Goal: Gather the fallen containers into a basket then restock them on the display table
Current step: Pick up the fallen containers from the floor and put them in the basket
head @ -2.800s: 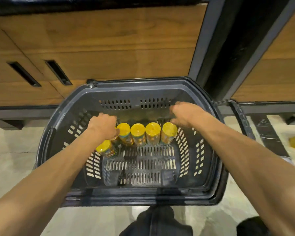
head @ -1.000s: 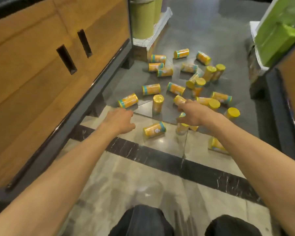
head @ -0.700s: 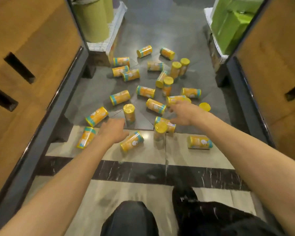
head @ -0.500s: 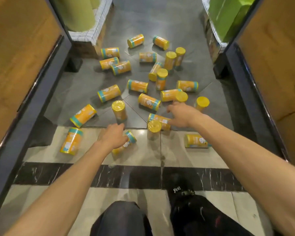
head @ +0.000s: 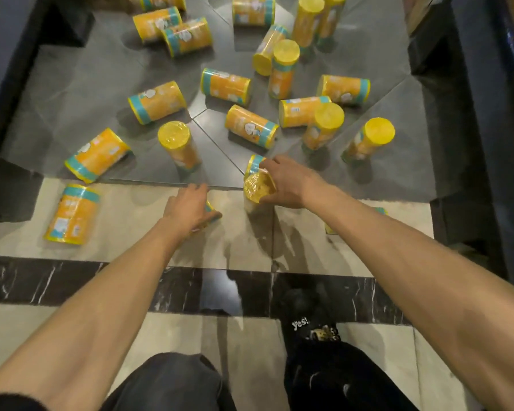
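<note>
Gripping an upright container [head: 257,189] near its lid with our right hand [head: 290,185], we're holding our left hand [head: 186,209] curled over a lying container [head: 213,211] on the pale floor [head: 131,232]

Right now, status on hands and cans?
Right hand grips upright can. Left hand grips lying can. Other cans strewn on floor ahead; basket out of view.

Dark trousers [head: 175,381], black "yes!" shoe [head: 306,317]
</note>
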`<state>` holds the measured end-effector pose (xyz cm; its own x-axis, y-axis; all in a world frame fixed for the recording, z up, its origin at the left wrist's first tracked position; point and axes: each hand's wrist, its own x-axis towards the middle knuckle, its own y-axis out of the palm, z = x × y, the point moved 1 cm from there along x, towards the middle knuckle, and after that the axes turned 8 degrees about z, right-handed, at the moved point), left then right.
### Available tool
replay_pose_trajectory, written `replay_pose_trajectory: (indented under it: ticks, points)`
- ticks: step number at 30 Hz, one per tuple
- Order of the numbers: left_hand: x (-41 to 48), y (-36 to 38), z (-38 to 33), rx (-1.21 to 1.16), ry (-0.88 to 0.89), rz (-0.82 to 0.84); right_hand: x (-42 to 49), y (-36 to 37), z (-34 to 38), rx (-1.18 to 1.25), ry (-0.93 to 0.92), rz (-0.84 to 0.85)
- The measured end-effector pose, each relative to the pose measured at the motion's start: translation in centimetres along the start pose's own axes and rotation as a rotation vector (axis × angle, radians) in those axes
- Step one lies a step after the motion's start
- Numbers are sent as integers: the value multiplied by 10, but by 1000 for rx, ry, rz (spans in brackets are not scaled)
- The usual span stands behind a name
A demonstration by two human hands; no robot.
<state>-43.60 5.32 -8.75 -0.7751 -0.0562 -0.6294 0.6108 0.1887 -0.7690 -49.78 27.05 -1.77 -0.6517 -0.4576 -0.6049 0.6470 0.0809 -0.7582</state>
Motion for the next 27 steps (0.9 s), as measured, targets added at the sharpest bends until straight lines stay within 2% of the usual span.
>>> replay_pose_trajectory:
  ticks: [4,14,20,24,27]
  points:
    - [10,15,7,-27,1,59,14,14,-3,14,-42,-19]
    - [-2,10,16,-81,-14,-14,17,34,6,135,-27,-154]
    - [-31,12,36,-323,-14,-147,12,30,12,247,72,-176]
    - [-57,13,45,-545,-47,-245,7,17,24,244,56,-209]
    - [-81,9,47,-610,-77,-271,-1,0,35,289,70,-230]
